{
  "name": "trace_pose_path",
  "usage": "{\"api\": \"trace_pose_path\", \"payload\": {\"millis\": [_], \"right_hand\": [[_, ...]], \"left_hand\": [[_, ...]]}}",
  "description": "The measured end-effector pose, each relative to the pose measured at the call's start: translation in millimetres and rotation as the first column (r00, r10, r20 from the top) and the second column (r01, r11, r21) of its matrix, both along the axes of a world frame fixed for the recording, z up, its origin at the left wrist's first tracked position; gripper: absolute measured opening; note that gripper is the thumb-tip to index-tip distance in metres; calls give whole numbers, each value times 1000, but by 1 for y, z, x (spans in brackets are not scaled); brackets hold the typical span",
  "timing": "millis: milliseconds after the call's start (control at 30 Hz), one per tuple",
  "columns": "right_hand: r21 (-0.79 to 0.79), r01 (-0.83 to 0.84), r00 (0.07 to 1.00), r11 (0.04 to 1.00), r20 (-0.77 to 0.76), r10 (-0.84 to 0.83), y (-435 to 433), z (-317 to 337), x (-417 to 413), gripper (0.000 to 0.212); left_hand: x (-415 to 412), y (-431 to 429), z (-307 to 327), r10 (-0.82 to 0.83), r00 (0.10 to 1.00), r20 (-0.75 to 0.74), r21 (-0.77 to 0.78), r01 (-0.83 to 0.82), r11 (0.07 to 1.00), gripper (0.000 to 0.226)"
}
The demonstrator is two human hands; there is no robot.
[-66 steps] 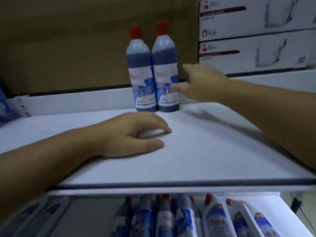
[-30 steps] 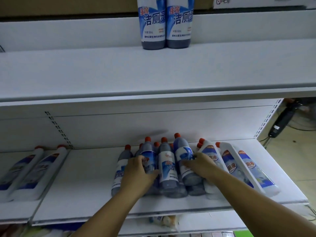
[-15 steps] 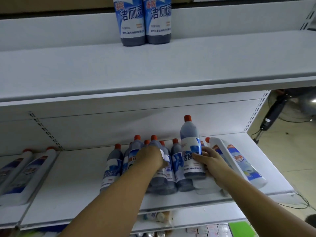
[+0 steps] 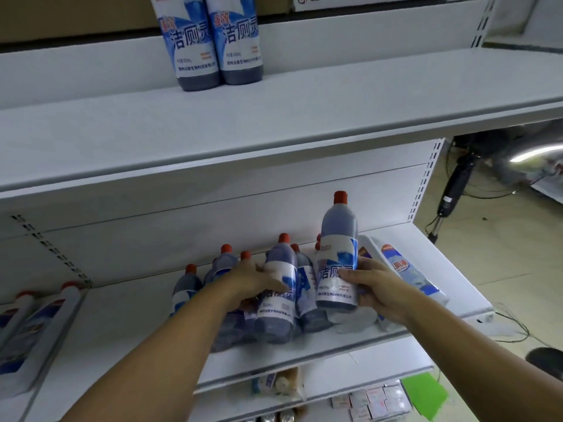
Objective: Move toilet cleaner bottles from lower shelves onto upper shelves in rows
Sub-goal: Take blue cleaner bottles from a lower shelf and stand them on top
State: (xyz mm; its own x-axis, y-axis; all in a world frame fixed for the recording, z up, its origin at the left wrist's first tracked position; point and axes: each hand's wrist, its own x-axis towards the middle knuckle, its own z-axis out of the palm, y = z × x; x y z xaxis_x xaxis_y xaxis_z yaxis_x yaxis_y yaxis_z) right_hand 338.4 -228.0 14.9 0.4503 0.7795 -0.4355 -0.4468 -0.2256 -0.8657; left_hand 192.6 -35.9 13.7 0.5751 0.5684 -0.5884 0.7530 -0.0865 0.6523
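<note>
Two dark blue toilet cleaner bottles (image 4: 217,41) with white-blue labels stand side by side at the back of the upper shelf (image 4: 274,123). On the lower shelf (image 4: 122,324) lies a cluster of several red-capped bottles (image 4: 185,287). My right hand (image 4: 374,289) grips one bottle (image 4: 338,254) around its label, lifted upright above the cluster. My left hand (image 4: 253,278) is wrapped around another bottle (image 4: 278,287) in the cluster's middle, raised a little and tilted.
White bottles (image 4: 408,275) lie at the right end of the lower shelf, and more white bottles (image 4: 36,318) lie on the left bay. Small boxes (image 4: 371,400) and a green item (image 4: 426,394) sit below. A fan stand (image 4: 454,190) and cables are on the floor right.
My right hand has raised its bottle higher out of the cluster. My left hand has closed on a bottle and started lifting it. The view has shifted closer.
</note>
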Motion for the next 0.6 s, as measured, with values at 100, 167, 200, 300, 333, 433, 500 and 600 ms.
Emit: {"api": "trace_pose_path", "payload": {"millis": [100,167,200,300,333,433,500,600], "right_hand": [[32,-45,999,998,25,45,-19,0,-3,57],[60,-86,996,994,29,85,-33,-1,-7,84],[67,-106,994,992,41,104,-40,0,-10,94],[56,-166,979,985,128,158,-58,5,-24,102],[61,-181,974,982,146,171,-63,6,-29,100],[81,-182,974,980,153,169,-79,9,-43,96],[88,-172,973,981,169,156,-89,14,-54,96],[98,-173,966,980,213,149,-101,24,-68,97]], "left_hand": [[-19,-15,8,88,984,154,-304,-37,952,68],[-30,-29,12,87,971,224,-409,13,913,51],[-34,-35,14,56,966,254,-415,56,908,45],[-44,-53,21,-53,942,332,-407,194,893,39],[-46,-59,23,-66,932,357,-408,220,886,44],[-54,-73,32,-104,908,407,-383,273,883,52],[-57,-77,37,-128,891,435,-361,303,882,49],[-63,-84,48,-197,867,458,-297,358,885,47]]}}
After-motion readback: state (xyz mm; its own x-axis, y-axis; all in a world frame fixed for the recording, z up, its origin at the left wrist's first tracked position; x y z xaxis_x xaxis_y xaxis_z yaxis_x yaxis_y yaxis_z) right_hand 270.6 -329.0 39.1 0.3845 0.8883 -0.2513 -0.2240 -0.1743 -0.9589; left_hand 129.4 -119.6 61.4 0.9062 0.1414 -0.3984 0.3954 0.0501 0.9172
